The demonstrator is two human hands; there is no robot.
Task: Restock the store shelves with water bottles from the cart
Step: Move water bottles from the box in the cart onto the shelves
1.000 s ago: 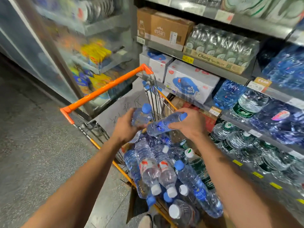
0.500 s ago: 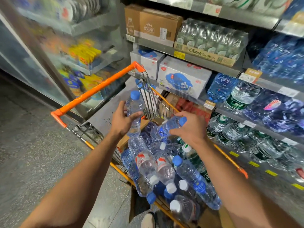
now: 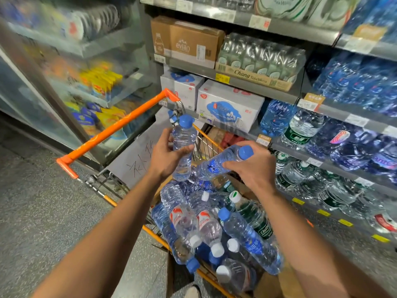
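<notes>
A store aisle with a grey speckled floor [image 3: 43, 211] fills the view, with a glass fridge door [image 3: 53, 82] on the left and grey shelves [image 3: 236, 81] on the right. The shelves hold a brown evian box [image 3: 189, 43], a Chang soda water pack [image 3: 260, 61], white boxes [image 3: 227, 104] and many big water jugs [image 3: 300, 127] (some are blurry). A cart [image 3: 206, 145] with an orange handle [image 3: 116, 127] stands in front of the shelves. It is piled with water bottles [image 3: 206, 229] lying on their sides, with blue caps and white caps.

The left hand [image 3: 165, 155] holds 1 clear bottle with a blue cap [image 3: 183, 145] upright above the cart. Its grip is wrapped around the middle of the bottle, thumb on one side and fingers on the other. The right hand [image 3: 253, 168] holds a 2nd bottle with a blue label [image 3: 217, 163], tilted with its blue cap up and to the right. Its grip is closed over the top half of that bottle, near the cap. The bottoms of the 2 bottles are just beside each other, right over the pile.
</notes>
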